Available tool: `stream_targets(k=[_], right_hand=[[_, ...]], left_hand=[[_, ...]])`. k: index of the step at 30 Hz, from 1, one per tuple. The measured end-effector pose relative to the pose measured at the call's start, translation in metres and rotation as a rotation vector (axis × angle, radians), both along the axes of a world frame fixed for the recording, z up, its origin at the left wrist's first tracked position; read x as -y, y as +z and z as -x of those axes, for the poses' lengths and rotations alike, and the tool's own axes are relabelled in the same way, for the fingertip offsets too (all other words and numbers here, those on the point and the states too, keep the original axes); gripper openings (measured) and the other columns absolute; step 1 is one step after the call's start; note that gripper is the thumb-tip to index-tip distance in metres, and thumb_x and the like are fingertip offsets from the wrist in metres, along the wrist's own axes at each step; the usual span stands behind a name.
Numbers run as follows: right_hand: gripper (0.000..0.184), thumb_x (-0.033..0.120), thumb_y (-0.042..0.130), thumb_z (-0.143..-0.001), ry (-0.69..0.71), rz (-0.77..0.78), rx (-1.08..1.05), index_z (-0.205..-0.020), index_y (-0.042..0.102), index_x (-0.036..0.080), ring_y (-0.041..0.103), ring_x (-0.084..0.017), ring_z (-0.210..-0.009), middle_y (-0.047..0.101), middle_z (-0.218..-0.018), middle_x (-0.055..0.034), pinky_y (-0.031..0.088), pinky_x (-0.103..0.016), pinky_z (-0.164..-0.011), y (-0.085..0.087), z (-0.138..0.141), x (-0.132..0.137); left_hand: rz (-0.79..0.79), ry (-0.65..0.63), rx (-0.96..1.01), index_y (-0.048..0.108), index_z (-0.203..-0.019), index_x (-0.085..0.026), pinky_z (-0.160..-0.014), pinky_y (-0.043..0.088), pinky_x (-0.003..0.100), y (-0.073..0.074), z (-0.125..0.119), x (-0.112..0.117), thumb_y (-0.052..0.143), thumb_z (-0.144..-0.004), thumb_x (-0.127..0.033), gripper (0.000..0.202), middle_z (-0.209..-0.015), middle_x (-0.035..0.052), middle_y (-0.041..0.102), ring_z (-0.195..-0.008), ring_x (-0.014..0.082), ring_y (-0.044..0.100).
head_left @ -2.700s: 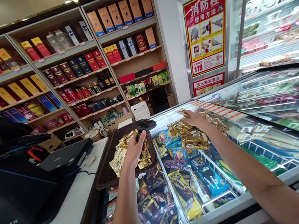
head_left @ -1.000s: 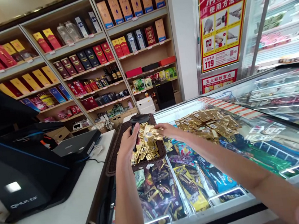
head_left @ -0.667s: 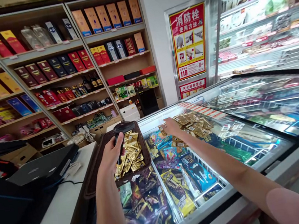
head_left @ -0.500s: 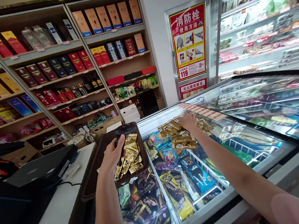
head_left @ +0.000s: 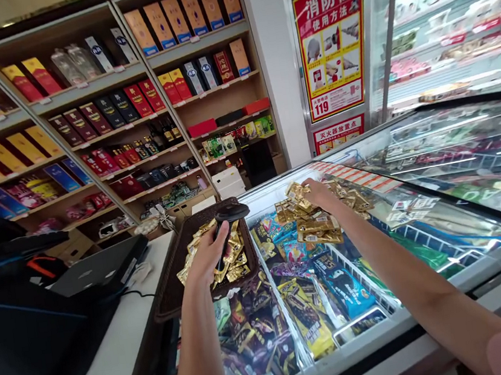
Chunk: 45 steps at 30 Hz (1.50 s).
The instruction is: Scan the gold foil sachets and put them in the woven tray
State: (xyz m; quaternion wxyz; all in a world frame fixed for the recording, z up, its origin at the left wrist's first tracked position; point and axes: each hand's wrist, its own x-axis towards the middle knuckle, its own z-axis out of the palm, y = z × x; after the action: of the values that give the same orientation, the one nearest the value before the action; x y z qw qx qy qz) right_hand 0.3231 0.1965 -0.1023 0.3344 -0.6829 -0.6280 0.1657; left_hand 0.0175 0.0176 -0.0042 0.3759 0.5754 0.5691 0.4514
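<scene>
Gripping 1 black scanner in left hand, fingers wrapped shut, over 1 woven tray of gold foil sachets; right hand spread on 2nd foil pile, grip unclear

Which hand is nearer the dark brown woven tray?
Left: the left hand is over the dark brown woven tray, gripping a black barcode scanner. The right hand is farther away, among gold sachets.

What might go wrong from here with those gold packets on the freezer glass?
The loose gold sachets under the right hand lie on the smooth glass lid, so they might slide or get scattered. The woven tray seems to sit at the white counter's edge; a bump from the left hand, gripping a barcode scanner, could spill its sachets.
</scene>
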Motion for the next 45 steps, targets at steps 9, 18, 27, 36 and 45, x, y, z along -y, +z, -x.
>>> stream_targets(k=[9, 18, 27, 36, 45], right_hand=[[0.031, 0.023, 0.061, -0.081, 0.261, 0.024, -0.390, -0.112, 0.061, 0.021, 0.061, -0.014, -0.076, 0.068, -0.102, -0.0041, 0.043, -0.022, -0.063, 0.031, 0.034, 0.042], [0.029, 0.023, 0.061, -0.082, 0.313, 0.012, -0.346, -0.111, 0.061, 0.021, 0.059, -0.015, -0.080, 0.066, -0.106, -0.0052, 0.043, -0.022, -0.066, 0.041, 0.039, 0.054], [0.030, 0.023, 0.061, -0.082, 0.309, 0.012, -0.372, -0.112, 0.060, 0.021, 0.056, -0.013, -0.072, 0.065, -0.104, -0.0044, 0.040, -0.021, -0.060, 0.036, 0.040, 0.050], [0.024, 0.025, 0.064, -0.084, 0.352, 0.067, -0.380, -0.107, 0.062, 0.021, 0.057, -0.013, -0.067, 0.066, -0.085, -0.0015, 0.041, -0.020, -0.058, 0.033, 0.056, 0.056], [0.025, 0.019, 0.061, -0.086, 0.580, 0.145, -0.428, -0.110, 0.062, 0.018, 0.063, -0.018, -0.088, 0.067, -0.104, -0.0071, 0.050, -0.026, -0.073, 0.018, 0.190, 0.063]], left_hand=[[0.011, -0.129, 0.020, 0.053, -0.077, -0.018, -0.041, 0.029, 0.020, 0.000, -0.024, 0.008, 0.062, -0.076, -0.069, 0.051, -0.067, -0.0034, 0.048, -0.048, 0.0062, 0.045], [-0.029, -0.130, 0.000, 0.051, -0.077, -0.019, -0.045, 0.031, 0.020, -0.012, -0.024, -0.005, 0.061, -0.079, -0.066, 0.048, -0.068, -0.0047, 0.046, -0.048, 0.0055, 0.044], [-0.017, -0.105, -0.039, 0.051, -0.075, -0.019, -0.045, 0.030, 0.021, -0.011, -0.023, -0.001, 0.056, -0.081, -0.069, 0.050, -0.063, -0.0046, 0.047, -0.047, 0.0067, 0.044], [-0.081, 0.008, -0.051, 0.051, -0.074, -0.018, -0.046, 0.031, 0.021, 0.011, 0.004, 0.009, 0.060, -0.078, -0.069, 0.052, -0.065, -0.0038, 0.047, -0.048, 0.0063, 0.043], [-0.136, 0.052, 0.005, 0.052, -0.074, -0.018, -0.045, 0.034, 0.021, 0.020, 0.015, 0.021, 0.060, -0.076, -0.071, 0.053, -0.065, -0.0026, 0.049, -0.050, 0.0076, 0.047]])
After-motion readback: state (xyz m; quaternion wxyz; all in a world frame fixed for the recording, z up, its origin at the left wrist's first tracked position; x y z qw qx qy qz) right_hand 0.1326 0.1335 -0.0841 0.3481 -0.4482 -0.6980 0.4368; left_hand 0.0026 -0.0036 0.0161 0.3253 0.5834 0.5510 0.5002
